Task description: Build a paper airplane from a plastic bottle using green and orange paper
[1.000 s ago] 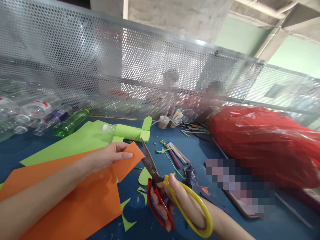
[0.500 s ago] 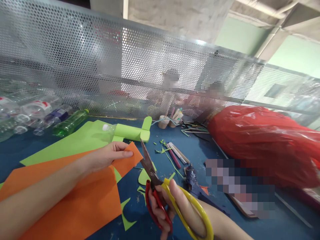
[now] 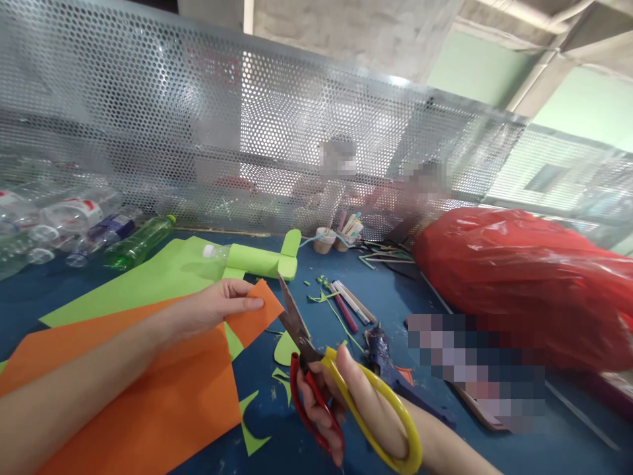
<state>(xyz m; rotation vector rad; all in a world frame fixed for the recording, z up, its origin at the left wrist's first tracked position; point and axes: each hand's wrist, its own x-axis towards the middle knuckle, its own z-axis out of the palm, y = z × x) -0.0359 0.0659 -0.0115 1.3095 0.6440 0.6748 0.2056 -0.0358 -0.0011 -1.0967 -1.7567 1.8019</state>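
Scissors [image 3: 299, 333] shifted, right hand [image 3: 378, 412] gripping; left hand [image 3: 215, 307] pinching orange paper [image 3: 254, 323]; cup [image 3: 341, 245] holding pens [image 3: 351, 228]

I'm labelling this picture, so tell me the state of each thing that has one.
Small orange piece: pinched by the left hand
Scissors: gripped by the right hand, handles spread
Large orange sheet: lying flat
Green bottle: on its side, capped
Paper-wrapped bottle: on its side, white cap on
Pen cup: upright, holding pens
Glue gun: lying down, power unclear
Red bag: bulging
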